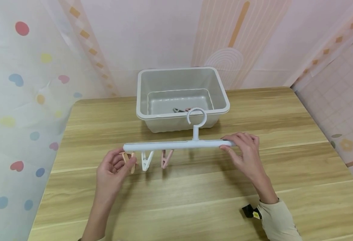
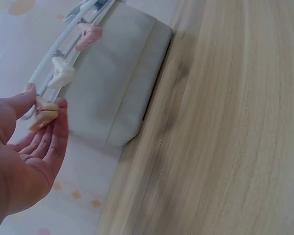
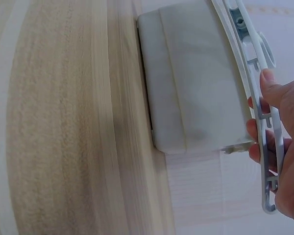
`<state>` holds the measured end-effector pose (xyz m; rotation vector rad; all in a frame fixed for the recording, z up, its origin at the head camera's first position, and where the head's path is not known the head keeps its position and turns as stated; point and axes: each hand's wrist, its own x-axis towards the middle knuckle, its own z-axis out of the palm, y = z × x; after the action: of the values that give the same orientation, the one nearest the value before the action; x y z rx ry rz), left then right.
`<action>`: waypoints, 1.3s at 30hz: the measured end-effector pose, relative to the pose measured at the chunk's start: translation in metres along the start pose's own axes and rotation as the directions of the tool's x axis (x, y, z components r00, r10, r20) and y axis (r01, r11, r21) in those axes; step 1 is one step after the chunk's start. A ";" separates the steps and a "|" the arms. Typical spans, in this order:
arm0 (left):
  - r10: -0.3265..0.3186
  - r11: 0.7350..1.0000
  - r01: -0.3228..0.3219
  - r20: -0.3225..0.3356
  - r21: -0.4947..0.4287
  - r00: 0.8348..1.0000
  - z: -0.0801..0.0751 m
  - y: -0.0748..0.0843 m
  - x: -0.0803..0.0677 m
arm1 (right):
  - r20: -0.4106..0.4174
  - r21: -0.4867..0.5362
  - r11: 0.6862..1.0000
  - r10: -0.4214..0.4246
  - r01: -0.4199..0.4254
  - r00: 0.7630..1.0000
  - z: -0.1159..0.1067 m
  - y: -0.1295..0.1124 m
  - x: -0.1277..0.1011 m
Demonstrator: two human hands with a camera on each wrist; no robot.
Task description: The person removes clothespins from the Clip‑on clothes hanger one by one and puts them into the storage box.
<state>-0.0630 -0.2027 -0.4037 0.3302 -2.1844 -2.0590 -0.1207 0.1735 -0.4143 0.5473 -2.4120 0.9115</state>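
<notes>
A pale blue-grey clothes hanger (image 1: 176, 145) is held level above the table, its hook (image 1: 196, 117) pointing up. My right hand (image 1: 245, 152) grips its right end, thumb on the near side and fingers behind. At the other end my left hand (image 1: 113, 167) pinches an orange clothespin (image 2: 44, 113) between thumb and fingers, right at the hanger's bar. A white clothespin (image 1: 146, 161) and a pink clothespin (image 1: 166, 159) hang from the bar just right of it, in that order.
Behind the hanger a grey plastic basin (image 1: 183, 117) stands near the table's back edge. Inside it lie a dark grey clothespin (image 1: 178, 110) and a pink clothespin (image 1: 188, 109). A black strap piece with a yellow label (image 1: 256, 215) shows by the right sleeve, over the wooden table (image 1: 188, 207).
</notes>
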 end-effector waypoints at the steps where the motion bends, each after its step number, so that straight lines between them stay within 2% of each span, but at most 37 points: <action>1: -0.011 1.000 0.010 0.016 0.011 1.000 -0.001 0.000 0.000 | -0.003 0.000 1.000 0.000 0.000 1.000 0.000 0.000 0.000; 7: -0.050 0.998 0.046 0.103 0.037 0.993 -0.005 -0.003 -0.001 | -0.016 0.003 1.000 0.007 -0.007 1.000 0.000 0.000 0.000; 12: -0.037 0.999 0.037 0.066 0.009 0.997 -0.005 -0.006 0.000 | -0.013 0.001 1.000 0.011 -0.011 1.000 0.000 -0.001 0.000; 16: 0.009 0.998 -0.008 0.024 -0.058 1.000 -0.004 -0.007 0.000 | -0.009 -0.014 1.000 0.003 -0.003 1.000 0.001 -0.002 0.000; 18: 0.046 0.997 -0.047 -0.010 -0.056 0.999 -0.003 -0.008 0.001 | -0.009 -0.026 1.000 -0.002 0.002 1.000 0.001 -0.002 0.000; 20: 0.109 0.994 -0.109 -0.047 0.002 0.993 -0.002 -0.009 0.000 | -0.010 -0.036 0.999 -0.005 0.005 1.000 0.002 -0.003 0.001; 22: 0.198 0.978 -0.190 -0.087 0.086 0.976 -0.001 -0.011 -0.001 | -0.008 -0.046 0.999 -0.006 0.006 1.000 0.002 -0.003 0.001; 24: 0.313 0.938 -0.289 -0.111 0.190 0.943 0.000 -0.015 -0.001 | -0.006 -0.053 0.999 -0.007 0.006 1.000 0.002 -0.004 0.001; 27: 0.475 0.848 -0.420 -0.111 0.323 0.873 0.001 -0.018 0.000 | -0.002 -0.059 0.998 -0.008 0.008 1.000 0.002 -0.004 0.002; 29: 0.549 0.781 -0.465 -0.102 0.417 0.830 0.001 -0.019 0.000 | -0.003 -0.062 0.998 -0.011 0.011 1.000 0.002 -0.005 0.002; 31: 0.592 0.726 -0.481 -0.092 0.491 0.800 0.002 -0.018 0.000 | -0.002 -0.066 0.998 -0.011 0.010 1.000 0.002 -0.005 0.002; 35: 0.649 0.616 -0.485 -0.051 0.621 0.759 0.002 -0.016 0.000 | -0.001 -0.096 0.995 -0.017 0.017 1.000 0.002 -0.005 0.001; 39: 0.684 0.526 -0.488 -0.005 0.697 0.730 0.004 -0.015 0.000 | -0.005 -0.139 0.990 -0.028 0.027 1.000 0.003 -0.007 0.000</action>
<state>-0.0629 -0.1995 -0.4194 -0.0896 -2.3048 -0.7752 -0.1178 0.1670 -0.4130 0.5232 -2.4329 0.7260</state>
